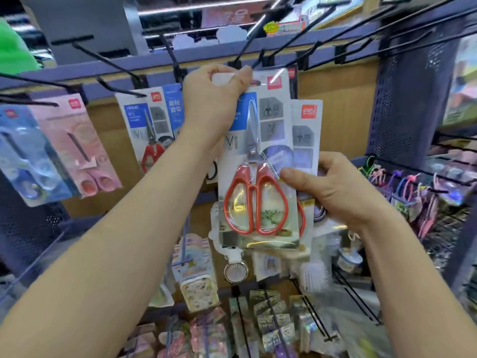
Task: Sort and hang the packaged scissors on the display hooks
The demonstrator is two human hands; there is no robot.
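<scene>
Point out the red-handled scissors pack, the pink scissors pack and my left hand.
red-handled scissors pack [254, 161]: head view, pack's middle, at the pivot.
pink scissors pack [77, 146]: head view, middle of card.
left hand [211, 99]: head view, back of hand.

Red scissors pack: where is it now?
The pack sits centre of head view: left hand pinches its top by a hook, right hand holds its right edge.

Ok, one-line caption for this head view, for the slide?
Left hand pinches the top of a red scissors pack by a hook; right hand holds its lower edge.
</scene>
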